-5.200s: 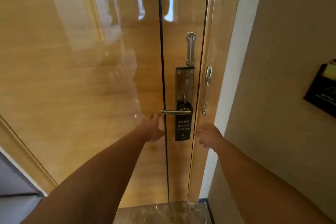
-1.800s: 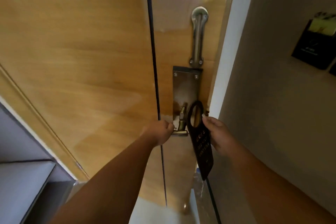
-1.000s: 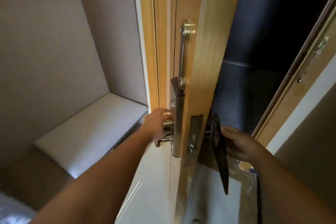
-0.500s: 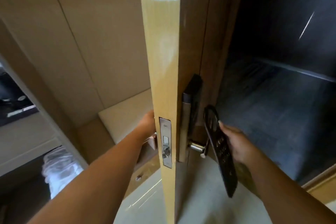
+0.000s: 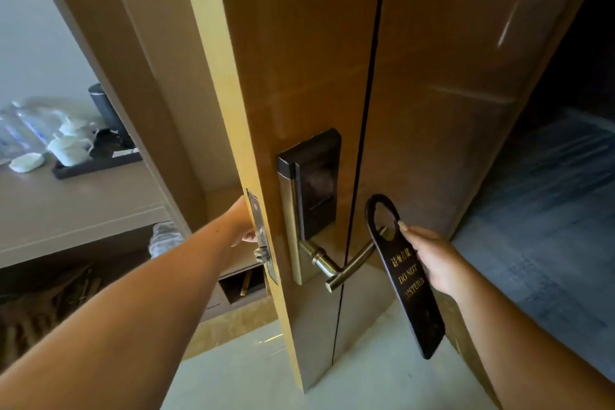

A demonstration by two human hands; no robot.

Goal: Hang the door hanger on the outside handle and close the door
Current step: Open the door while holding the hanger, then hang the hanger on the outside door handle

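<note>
The wooden door (image 5: 299, 60) stood ajar, its pale edge and latch plate (image 5: 263, 236) facing the camera and its outer face turned into view. The left hand (image 5: 241, 223) reached behind the door's edge; its fingers were hidden there, so whether they gripped anything could not be told. The right hand (image 5: 432, 260) pinched the black "DO NOT DISTURB" door hanger (image 5: 404, 276) along its right edge, thumb on the front. The hanger's looped top was at the tip of the brass outside handle (image 5: 346, 266), the lever's end showing through the hole; whether the loop rested on the lever could not be told. A dark electronic lock panel (image 5: 314, 183) sat above the lever. On a counter (image 5: 76, 206) to the left, a black tray (image 5: 96, 161) held white cups (image 5: 68, 148).
</note>
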